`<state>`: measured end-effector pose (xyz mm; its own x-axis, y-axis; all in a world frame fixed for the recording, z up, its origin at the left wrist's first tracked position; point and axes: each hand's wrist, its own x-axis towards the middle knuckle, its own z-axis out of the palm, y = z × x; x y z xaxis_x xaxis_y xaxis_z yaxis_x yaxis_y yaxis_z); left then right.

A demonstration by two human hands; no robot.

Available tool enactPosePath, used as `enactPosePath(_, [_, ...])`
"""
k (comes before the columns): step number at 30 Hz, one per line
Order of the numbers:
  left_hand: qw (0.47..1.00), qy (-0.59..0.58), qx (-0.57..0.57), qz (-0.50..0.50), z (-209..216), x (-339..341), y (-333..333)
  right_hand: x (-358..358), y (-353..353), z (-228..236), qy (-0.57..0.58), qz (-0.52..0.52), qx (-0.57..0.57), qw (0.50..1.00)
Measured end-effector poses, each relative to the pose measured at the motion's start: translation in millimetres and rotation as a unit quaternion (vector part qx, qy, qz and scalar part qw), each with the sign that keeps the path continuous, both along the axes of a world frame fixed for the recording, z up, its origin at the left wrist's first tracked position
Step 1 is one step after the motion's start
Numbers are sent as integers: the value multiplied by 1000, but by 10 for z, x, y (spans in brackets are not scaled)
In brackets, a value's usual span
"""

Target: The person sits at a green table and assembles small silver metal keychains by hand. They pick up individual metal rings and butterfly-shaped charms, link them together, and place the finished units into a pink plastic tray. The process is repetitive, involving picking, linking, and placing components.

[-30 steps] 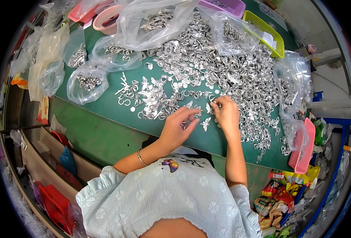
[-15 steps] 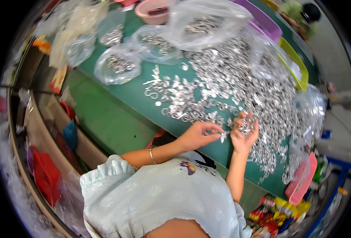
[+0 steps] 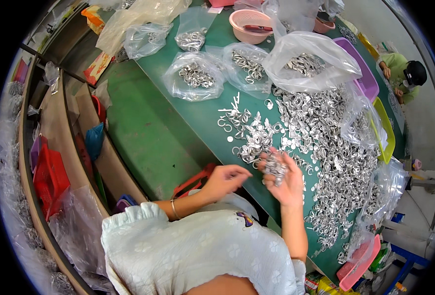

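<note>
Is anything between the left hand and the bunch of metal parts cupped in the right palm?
Nothing visible. The left hand hangs with fingers pinched just beside the right hand, which cups a small cluster of silvery metal rings palm-up over the near edge of the green table; only open air separates them.

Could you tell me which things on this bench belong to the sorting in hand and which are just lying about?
In use:
- right hand, cupping a handful of small metal parts
- left hand, fingers pinched beside it
- loose heap of metal parts on the green table

Lying about:
- filled plastic bags
- pink bowl
- purple tray
- yellow tray
- red basket
</note>
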<state>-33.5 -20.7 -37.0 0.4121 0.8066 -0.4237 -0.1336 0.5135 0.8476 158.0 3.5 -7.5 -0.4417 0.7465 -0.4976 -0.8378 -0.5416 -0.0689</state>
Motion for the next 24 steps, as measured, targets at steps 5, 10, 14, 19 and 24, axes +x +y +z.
enactPosePath(5, [965,-69,-33,250,-293,-377,-125,-997,672,42,53,87,-17,995])
enactPosePath(10, [950,-102,-43,292,-259,-484,-156,-1705,1544,165,105,-4,53,993])
enactPosePath(14, [957,-83,-18,278,-286,-563,-86,-1714,1544,44,49,-51,125,990])
enactPosePath(19, [963,-68,-5,261,-345,-553,-26,-1016,727,-13,-278,137,323,894])
enactPosePath(24, [985,-31,23,167,-263,-367,15,-272,88,-39,-848,-33,380,369])
